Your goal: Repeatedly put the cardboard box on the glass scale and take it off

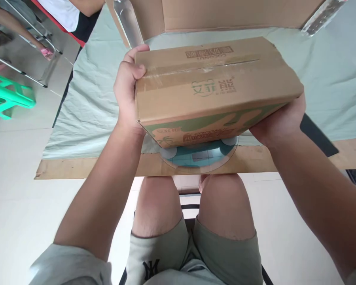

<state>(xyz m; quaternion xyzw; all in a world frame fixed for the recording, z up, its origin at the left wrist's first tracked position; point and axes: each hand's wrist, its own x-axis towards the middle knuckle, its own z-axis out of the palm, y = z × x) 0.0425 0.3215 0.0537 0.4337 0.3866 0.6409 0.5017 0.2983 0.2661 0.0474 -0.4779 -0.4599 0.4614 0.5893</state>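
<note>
Brown corrugated cardboard fills the middle of the view: a taped, closed cardboard box with green print [213,87] is held up between both hands, above a round glass scale with grey corner pads and a pale blue centre [195,156]. The box hides most of the scale; whether its underside touches the glass cannot be told. The scale lies at the near edge of a table covered by a wrinkled pale green cloth [86,107], with a strip of flat brown cardboard [86,168] along that near edge.

The left hand [127,89] clamps the left end of the box, thumb pressed on the top edge at the far corner, palm flat against the side; its other fingers are hidden behind the box. The right hand [280,124] cups the right near lower edge from beneath; its fingers are under the box and their spread cannot be told.

Beyond the box, at the far side of the table, stands a larger open brown carton [225,14] with clear tape on its flaps. To the far left are a green plastic stool [8,97] and part of another person in a white top [65,14]. The wearer's bare knees and grey-green shorts [195,253] show at the near edge.
</note>
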